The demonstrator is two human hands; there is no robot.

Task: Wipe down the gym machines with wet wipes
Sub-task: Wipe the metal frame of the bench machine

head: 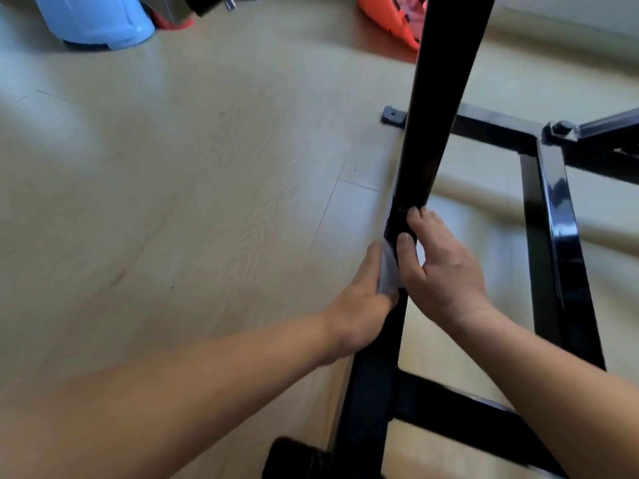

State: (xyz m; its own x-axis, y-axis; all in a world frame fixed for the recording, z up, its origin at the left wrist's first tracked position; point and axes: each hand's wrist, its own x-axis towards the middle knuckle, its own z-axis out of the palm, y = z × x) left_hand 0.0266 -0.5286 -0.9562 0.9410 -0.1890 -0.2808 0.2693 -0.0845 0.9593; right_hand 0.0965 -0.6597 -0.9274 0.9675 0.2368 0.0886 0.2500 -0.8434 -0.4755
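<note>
A black metal gym machine frame (560, 216) lies low over the wooden floor, and a black upright post (435, 98) rises from its left base bar (373, 382). My left hand (359, 305) presses a pale wet wipe (388, 271) against the left side of that base bar, just below the post's foot. My right hand (446, 264) rests on the bar's right side, fingers curled over the joint where post and bar meet. The view is blurred by motion.
A light wooden floor (207, 202) spreads to the left. A blue plastic stool (96, 22) stands at the far left and an orange object (390, 19) at the top middle. A black foot (297, 458) of the frame sits at the bottom edge.
</note>
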